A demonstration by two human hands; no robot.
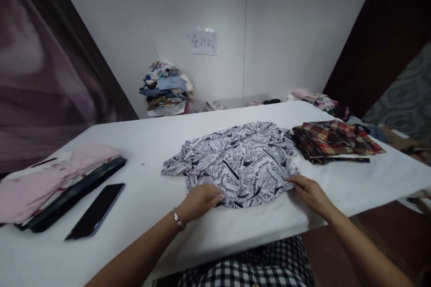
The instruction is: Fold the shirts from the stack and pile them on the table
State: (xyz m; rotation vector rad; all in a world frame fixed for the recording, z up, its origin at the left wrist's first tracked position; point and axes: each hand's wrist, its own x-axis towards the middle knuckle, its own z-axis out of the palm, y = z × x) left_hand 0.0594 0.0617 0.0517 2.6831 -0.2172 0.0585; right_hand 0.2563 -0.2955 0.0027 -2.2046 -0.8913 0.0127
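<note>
A black-and-white newspaper-print shirt [242, 161] lies spread and wrinkled across the middle of the table. At its near left edge, my left hand [201, 199] pinches the fabric between thumb and fingers, a bracelet on that wrist. My right hand [310, 193] grips the near right corner of the same shirt with its fingertips. The shirt's near hem stretches between both hands, lying on or just above the white tabletop; its underside is hidden.
The white table [144, 143] carries a black phone [96, 210] and a pink clothes stack [63, 175] on the left. Folded plaid shirts [333, 139] sit at right. Behind the table stand a tall clothes pile [166, 89], another pile [316, 98] and a wall with a paper sign [204, 41].
</note>
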